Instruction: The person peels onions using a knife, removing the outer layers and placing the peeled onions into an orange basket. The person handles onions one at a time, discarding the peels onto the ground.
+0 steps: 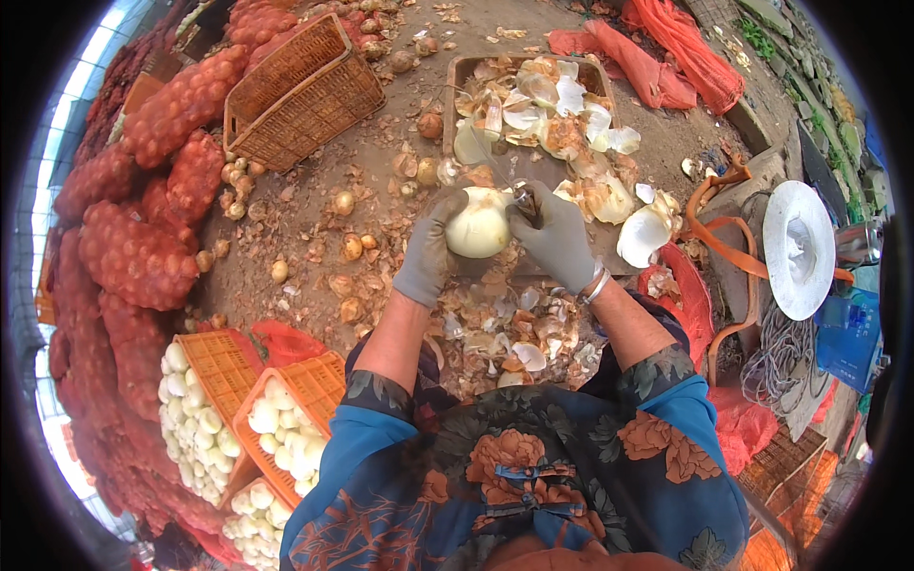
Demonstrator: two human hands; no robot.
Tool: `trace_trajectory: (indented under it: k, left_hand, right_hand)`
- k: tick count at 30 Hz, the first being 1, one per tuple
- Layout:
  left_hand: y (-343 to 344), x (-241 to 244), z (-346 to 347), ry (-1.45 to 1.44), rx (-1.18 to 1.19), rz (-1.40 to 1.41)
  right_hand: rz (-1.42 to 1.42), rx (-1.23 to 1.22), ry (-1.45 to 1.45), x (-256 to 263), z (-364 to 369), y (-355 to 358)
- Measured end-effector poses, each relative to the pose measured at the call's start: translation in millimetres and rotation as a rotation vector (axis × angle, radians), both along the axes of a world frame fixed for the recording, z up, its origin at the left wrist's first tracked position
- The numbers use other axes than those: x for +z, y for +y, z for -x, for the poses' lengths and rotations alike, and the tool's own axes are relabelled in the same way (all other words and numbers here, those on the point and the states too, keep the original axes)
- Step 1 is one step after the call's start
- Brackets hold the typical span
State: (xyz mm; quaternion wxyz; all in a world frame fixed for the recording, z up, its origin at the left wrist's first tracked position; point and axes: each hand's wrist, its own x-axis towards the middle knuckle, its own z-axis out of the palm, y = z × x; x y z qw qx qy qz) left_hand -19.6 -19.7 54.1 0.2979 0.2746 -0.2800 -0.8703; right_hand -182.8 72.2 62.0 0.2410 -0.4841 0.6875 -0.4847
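A large, mostly peeled white onion [480, 225] is held up in front of me. My left hand [433, 250], in a grey work glove, grips it from the left side. At the right, my gloved right hand [557, 239] is closed around the handle of a small knife [526, 200], its fingers against the onion's upper right. The thin blade seems to point up and away, but blends with the background. Beyond both hands, a shallow crate [451, 107] is heaped with onion skins [550, 107]. More peelings [514, 328] cover the ground between my legs.
Orange plastic crates [221, 357] of peeled onions [196, 421] stand at lower left. Red mesh sacks of onions [139, 253] are piled along the left. A tilted orange crate [307, 100] lies beyond. Loose onions [343, 203] dot the ground. A white hat [798, 250] is at right.
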Motion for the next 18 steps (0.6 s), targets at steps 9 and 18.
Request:
trace_trajectory:
  k: [9, 18]
  left_hand:
    - [1, -2, 15, 0.082, 0.039, -0.162]
    - [-3, -30, 5, 0.127, 0.067, -0.214]
  right_hand:
    - [0.021, -0.031, -0.186, -4, 1, -3]
    - [0.026, 0.125, 0.033, 14, -3, 5]
